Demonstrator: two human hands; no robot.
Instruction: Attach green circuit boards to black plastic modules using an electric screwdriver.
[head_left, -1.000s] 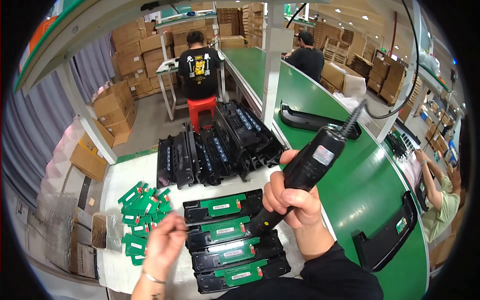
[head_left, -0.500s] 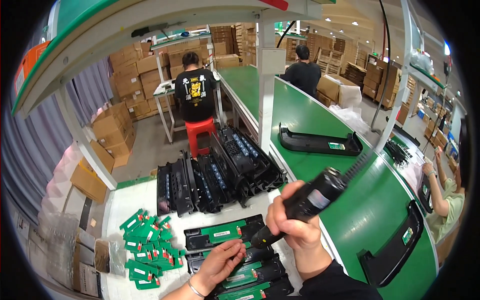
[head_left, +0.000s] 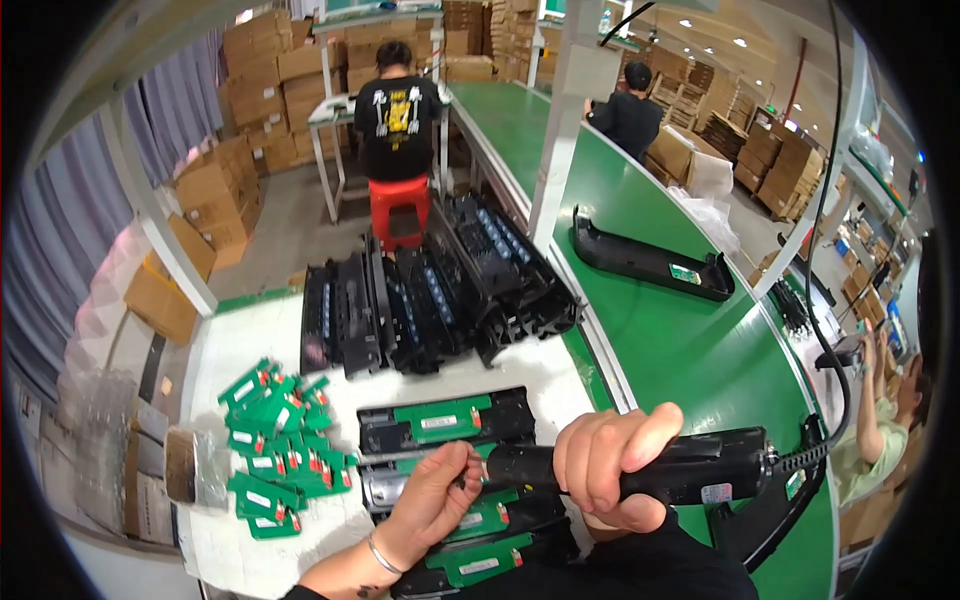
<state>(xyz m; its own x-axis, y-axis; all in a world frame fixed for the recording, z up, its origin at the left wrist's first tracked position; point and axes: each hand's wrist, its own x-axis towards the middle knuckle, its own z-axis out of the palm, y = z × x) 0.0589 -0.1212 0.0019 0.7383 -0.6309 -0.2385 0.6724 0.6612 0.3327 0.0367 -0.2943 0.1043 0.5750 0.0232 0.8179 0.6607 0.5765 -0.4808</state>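
Observation:
My right hand [head_left: 625, 465] is wrapped around a black electric screwdriver [head_left: 700, 470], held level with its nose to the left and its cord running off to the right. My left hand [head_left: 430, 500] has its fingertips pinched together at the screwdriver's nose; what they hold is hidden. A thin metal shaft [head_left: 385, 458] shows left of those fingers. Below both hands lie several black plastic housings in a column, each with a green circuit board. The farthest board [head_left: 440, 420] is in plain view, while the hands partly cover others, including a nearer one [head_left: 480, 565].
A heap of loose green boards [head_left: 285, 440] lies on the white table at left. Black housings [head_left: 410, 310] are stacked at its back. On the green conveyor [head_left: 680, 350] at right sit long black covers [head_left: 650, 255]. An upright post [head_left: 570, 130] stands between. Other people work nearby.
My right hand has turned the screwdriver from tilted up to level, bringing its nose to my left fingertips. My left fingers have closed into a pinch there. The whole view has shifted.

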